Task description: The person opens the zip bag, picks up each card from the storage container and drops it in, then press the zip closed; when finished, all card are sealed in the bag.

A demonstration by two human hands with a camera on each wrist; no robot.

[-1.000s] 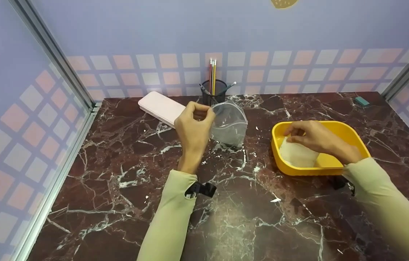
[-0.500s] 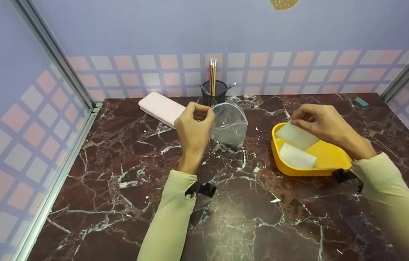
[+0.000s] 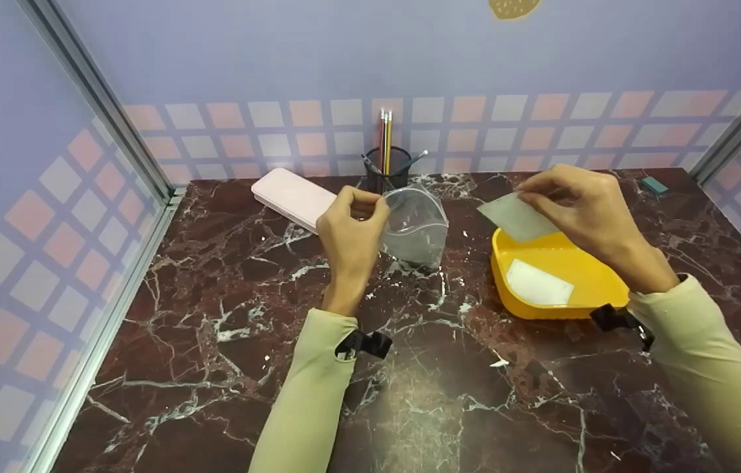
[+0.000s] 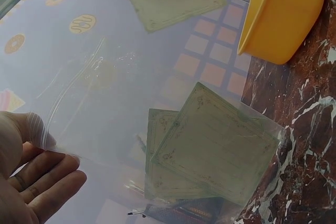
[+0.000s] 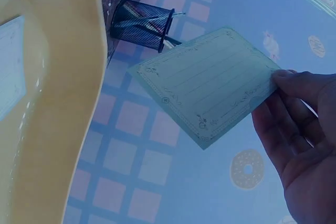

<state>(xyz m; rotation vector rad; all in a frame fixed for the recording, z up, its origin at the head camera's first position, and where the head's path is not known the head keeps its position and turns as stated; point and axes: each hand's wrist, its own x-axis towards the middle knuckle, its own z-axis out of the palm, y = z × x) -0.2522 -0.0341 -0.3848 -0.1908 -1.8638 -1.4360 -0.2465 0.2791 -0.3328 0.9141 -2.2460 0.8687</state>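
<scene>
My left hand [image 3: 352,230] pinches the top edge of a clear zip bag [image 3: 416,230], which stands with its mouth spread. Through the plastic, the left wrist view shows overlapping note cards [image 4: 215,145] with printed borders inside. Between thumb and fingers of my right hand [image 3: 584,207] is a lined note card [image 5: 205,85] with a decorated border, lifted above the yellow bin [image 3: 581,263]. Another card [image 3: 538,284] lies in the bin's left part. The held card is to the right of the bag, apart from it.
Behind the bag stands a black mesh pencil cup [image 3: 397,164] with several pencils. A pink case [image 3: 295,197] lies left of it, partly behind my left hand. A small teal block [image 3: 655,185] sits at the far right. White specks dot the marbled table [image 3: 436,394].
My right hand has risen out of the yellow bin with a card and moved slightly away from me, leaving another card in view there. My left hand and the bag have stayed in place.
</scene>
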